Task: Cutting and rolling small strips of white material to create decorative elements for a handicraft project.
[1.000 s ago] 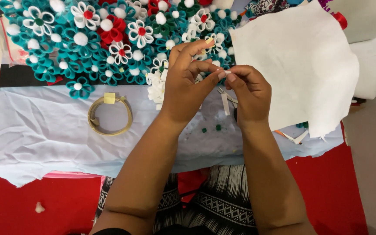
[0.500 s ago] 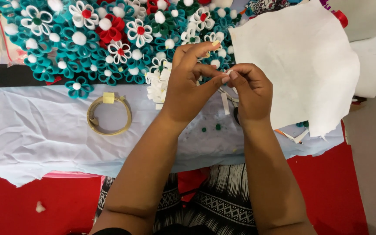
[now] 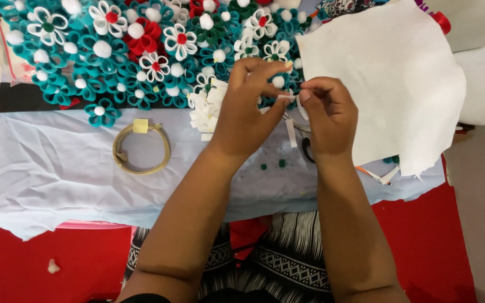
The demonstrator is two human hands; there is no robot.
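The left hand (image 3: 248, 112) covers most of the small white strip (image 3: 285, 97) pinched between both hands, so its shape and the grip on it cannot be told. Just below that strip, a dark tool (image 3: 306, 148) is mostly hidden behind the right hand (image 3: 328, 115). Above the strip, the mat of paper flowers (image 3: 136, 50) is cut off by the top edge. Beside it, the white sheet (image 3: 388, 78) hides whatever lies beneath.

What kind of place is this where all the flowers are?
Probably a home craft spot on the floor. A pale cloth is covered with teal, white and red paper flowers, a tape roll lies nearby, and both hands pinch a white strip.
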